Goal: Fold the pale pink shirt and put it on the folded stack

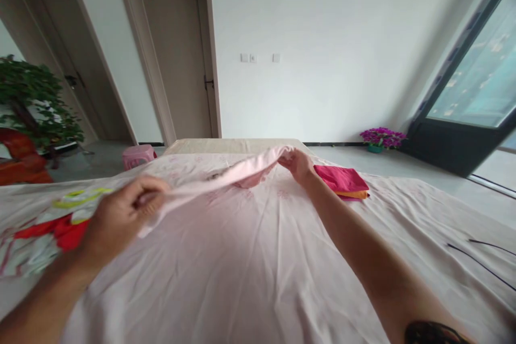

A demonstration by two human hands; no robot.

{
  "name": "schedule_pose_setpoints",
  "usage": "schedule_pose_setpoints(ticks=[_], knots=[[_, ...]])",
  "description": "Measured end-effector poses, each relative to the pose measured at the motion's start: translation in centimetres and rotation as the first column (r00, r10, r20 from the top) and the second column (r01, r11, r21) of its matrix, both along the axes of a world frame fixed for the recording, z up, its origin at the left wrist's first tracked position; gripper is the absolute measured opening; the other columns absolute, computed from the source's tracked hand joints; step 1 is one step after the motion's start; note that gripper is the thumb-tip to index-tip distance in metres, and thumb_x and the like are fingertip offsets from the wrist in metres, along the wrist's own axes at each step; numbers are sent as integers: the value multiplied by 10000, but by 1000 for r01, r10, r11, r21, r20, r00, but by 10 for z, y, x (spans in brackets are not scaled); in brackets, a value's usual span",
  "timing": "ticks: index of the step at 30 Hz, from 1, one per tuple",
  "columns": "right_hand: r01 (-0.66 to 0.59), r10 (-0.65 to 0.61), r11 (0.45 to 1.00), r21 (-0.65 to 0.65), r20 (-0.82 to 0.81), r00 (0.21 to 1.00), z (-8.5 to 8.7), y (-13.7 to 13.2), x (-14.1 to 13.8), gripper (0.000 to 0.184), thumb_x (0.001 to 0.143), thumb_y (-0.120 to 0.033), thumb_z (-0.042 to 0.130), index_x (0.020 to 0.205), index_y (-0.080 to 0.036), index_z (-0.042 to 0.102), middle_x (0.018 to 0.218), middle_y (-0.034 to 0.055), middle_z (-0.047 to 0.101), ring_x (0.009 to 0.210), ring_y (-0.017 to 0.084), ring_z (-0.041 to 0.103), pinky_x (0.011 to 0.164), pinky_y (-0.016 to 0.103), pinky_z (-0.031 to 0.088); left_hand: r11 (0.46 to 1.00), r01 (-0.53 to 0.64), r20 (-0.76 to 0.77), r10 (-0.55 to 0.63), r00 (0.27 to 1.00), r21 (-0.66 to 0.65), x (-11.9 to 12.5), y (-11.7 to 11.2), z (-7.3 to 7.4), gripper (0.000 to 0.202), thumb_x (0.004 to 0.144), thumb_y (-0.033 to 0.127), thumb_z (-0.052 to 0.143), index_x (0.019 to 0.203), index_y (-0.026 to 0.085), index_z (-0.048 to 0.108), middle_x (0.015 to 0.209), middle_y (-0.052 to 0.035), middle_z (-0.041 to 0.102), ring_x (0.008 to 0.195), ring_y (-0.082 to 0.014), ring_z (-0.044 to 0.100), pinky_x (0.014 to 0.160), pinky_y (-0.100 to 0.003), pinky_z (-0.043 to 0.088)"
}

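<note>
A light pink piece of cloth (234, 174), seen nearly edge-on, stretches above the sheet; its kind of garment does not show. My left hand (131, 207), slightly blurred, is closed on its near left end. Farther off, my right hand (296, 165) grips the other end with fingers curled around the edge. Between the hands the cloth bows upward, and a darker pink part hangs below it. Just right of my right hand lies a folded stack of red and orange cloth (342, 178). Beside my left hand is a loose heap of red, white and yellow clothes (66, 228).
A pale pink patterned sheet (258, 274) covers the wide surface in front of me. Thin black cords (481, 265) lie at the right. Beyond stand a pink stool (139, 156), a pot of purple flowers (382, 138) and a leafy plant (32, 97).
</note>
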State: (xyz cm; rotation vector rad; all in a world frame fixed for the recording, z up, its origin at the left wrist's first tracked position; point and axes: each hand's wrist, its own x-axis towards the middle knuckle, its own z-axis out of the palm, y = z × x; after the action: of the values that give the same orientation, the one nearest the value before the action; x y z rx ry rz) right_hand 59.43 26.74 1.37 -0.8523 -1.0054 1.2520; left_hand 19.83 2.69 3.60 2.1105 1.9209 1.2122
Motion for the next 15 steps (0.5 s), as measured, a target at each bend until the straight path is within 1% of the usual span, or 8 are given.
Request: schedule_pose_setpoints(ticks=[1, 2, 4, 5, 7, 9, 11, 15], knots=[[90, -66, 988, -123, 186, 980, -21, -4, 11, 63, 772, -240, 489, 720, -208, 506, 692, 10, 637, 687, 151, 658, 800, 336, 583, 988, 111, 11, -110, 994, -108, 17, -6, -18, 243, 869, 507, 547, 904, 284, 638, 877, 23, 694, 825, -165, 621, 732, -266, 498], [126, -75, 975, -181, 266, 961, -40, -8, 21, 54, 740, -233, 500, 696, -202, 504, 659, 22, 622, 640, 159, 642, 751, 347, 587, 933, 238, 22, -241, 970, -269, 32, -11, -37, 217, 870, 464, 561, 877, 263, 645, 862, 21, 694, 819, -156, 629, 741, -246, 494], [152, -58, 961, -233, 367, 928, -72, -21, 40, 33, 681, -212, 510, 668, -187, 529, 632, 41, 614, 582, 164, 616, 673, 348, 580, 784, 378, 73, -396, 915, -492, 51, -20, -72, 178, 874, 365, 542, 881, 239, 668, 888, 13, 702, 863, -154, 643, 795, -229, 481], [154, -38, 957, -248, 417, 908, -84, -27, 47, 46, 658, -211, 511, 653, -179, 543, 633, 56, 621, 569, 169, 610, 641, 345, 573, 737, 400, 89, -424, 901, -545, 56, -24, -86, 162, 856, 318, 546, 905, 236, 677, 915, 10, 705, 893, -156, 646, 817, -224, 473], [132, 9, 961, -243, 504, 864, -98, -37, 55, 95, 652, -231, 515, 650, -163, 582, 688, 83, 656, 613, 182, 631, 636, 328, 565, 698, 395, 86, -435, 896, -597, 59, -29, -105, 272, 777, 254, 595, 1035, 252, 682, 1020, 6, 702, 971, -168, 640, 854, -220, 459], [101, 44, 972, -211, 590, 806, -103, -42, 56, 161, 688, -277, 519, 681, -155, 624, 770, 94, 688, 690, 194, 656, 646, 301, 554, 692, 340, 54, -399, 915, -637, 56, -32, -111, 453, 719, 231, 618, 1169, 274, 654, 1088, 2, 695, 1001, -182, 635, 859, -224, 454], [81, 57, 983, -167, 685, 727, -103, -43, 52, 204, 724, -309, 519, 711, -160, 658, 822, 85, 702, 753, 199, 663, 639, 268, 530, 679, 300, 37, -374, 927, -670, 51, -30, -108, 499, 715, 228, 593, 1208, 277, 643, 1118, -4, 699, 1013, -193, 637, 872, -231, 447], [49, 71, 992, -113, 854, 515, -95, -48, 51, 143, 707, -227, 562, 666, -175, 690, 786, 67, 701, 785, 192, 648, 605, 221, 458, 678, 303, 18, -393, 919, -670, 34, -24, -95, 330, 701, 185, 492, 964, 230, 686, 991, 0, 715, 963, -194, 641, 847, -226, 429]])
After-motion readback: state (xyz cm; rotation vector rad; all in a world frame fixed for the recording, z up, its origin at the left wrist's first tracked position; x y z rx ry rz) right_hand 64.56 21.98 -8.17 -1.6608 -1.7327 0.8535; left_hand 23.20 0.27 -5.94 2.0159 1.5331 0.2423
